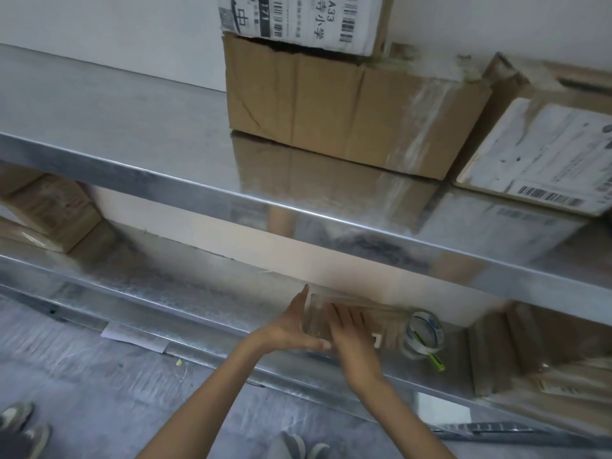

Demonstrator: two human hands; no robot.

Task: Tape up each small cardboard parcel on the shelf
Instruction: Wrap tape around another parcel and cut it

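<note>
A small cardboard parcel (pixel 381 318), covered in shiny clear tape, lies on the lower metal shelf (pixel 205 293). My left hand (pixel 291 326) holds its left end, fingers straight along the side and thumb under the front edge. My right hand (pixel 351 332) lies flat on the parcel's top, pressing the tape down. A roll of clear tape (pixel 424 329) with a green-handled cutter (pixel 435 361) stands against the parcel's right end. The image is blurred by motion.
The upper metal shelf (pixel 165 154) carries a large brown box (pixel 331 107) with a labelled box stacked on it, and a labelled parcel (pixel 543 154) at the right. More cartons sit on the lower shelf at far left (pixel 49 210) and right (pixel 536 352). Shoes (pixel 298 445) stand on the grey floor.
</note>
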